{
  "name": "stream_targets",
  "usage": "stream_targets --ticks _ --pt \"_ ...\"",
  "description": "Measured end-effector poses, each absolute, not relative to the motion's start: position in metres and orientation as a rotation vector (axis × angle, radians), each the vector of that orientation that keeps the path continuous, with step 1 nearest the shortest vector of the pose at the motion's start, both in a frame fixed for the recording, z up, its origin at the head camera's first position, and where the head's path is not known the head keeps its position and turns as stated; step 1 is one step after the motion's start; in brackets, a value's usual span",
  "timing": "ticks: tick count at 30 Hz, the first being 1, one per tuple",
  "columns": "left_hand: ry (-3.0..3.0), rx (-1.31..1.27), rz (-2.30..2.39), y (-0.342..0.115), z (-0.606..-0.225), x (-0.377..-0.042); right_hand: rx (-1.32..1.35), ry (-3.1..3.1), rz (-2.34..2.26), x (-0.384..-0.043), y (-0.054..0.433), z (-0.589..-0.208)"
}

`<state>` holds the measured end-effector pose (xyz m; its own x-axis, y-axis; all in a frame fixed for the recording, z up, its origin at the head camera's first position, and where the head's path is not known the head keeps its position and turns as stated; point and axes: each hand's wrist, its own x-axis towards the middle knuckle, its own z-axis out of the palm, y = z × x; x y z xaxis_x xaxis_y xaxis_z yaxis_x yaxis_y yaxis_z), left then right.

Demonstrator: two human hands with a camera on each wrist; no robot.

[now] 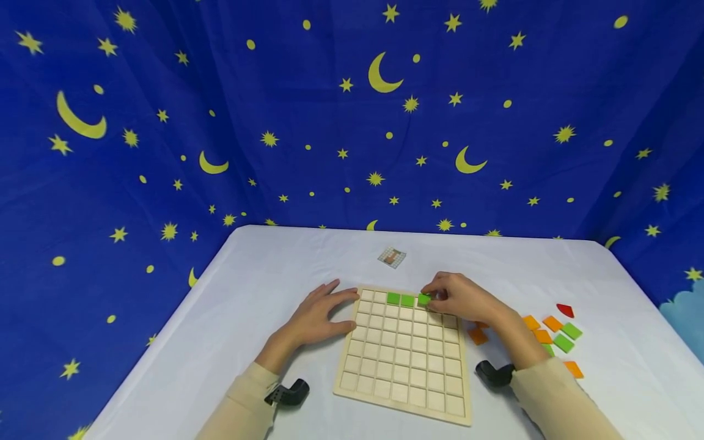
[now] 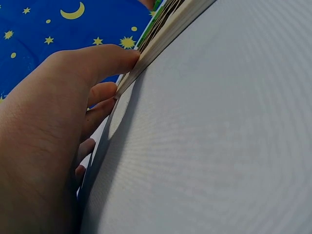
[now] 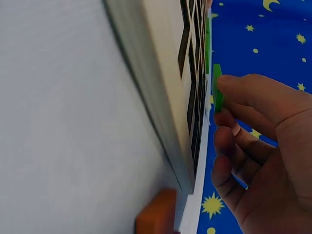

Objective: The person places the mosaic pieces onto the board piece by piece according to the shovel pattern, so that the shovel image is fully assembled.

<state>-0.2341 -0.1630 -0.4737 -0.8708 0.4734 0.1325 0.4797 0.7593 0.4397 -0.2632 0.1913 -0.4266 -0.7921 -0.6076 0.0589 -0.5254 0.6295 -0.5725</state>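
Note:
A square wooden grid board (image 1: 401, 406) lies on the white table. Two green square tiles (image 1: 407, 300) sit side by side in its far row. Just to their right, over that same row, my right hand (image 1: 464, 297) pinches another green tile (image 3: 217, 90) between thumb and fingers; the right wrist view shows it raised off the grid. My left hand (image 1: 316, 316) rests at the board's far left corner, fingers extended. In the left wrist view, the thumb and fingertips of the left hand (image 2: 68, 97) touch the board's side edge.
Loose orange tiles (image 1: 542, 337) and green tiles (image 1: 563, 343) lie right of the board, some partly behind my right forearm. Beyond them is a red piece (image 1: 565, 310) with a curved side. A small patterned card (image 1: 392, 257) lies past the board's far edge.

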Motion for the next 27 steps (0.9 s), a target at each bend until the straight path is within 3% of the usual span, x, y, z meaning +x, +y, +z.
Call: stream_targets --ticks 27 --pt "-2.933 -0.803 -0.730 -0.1630 -0.4707 -0.2324 -1.008 2.758 -0.848 -0.2627 0.1833 -0.4324"
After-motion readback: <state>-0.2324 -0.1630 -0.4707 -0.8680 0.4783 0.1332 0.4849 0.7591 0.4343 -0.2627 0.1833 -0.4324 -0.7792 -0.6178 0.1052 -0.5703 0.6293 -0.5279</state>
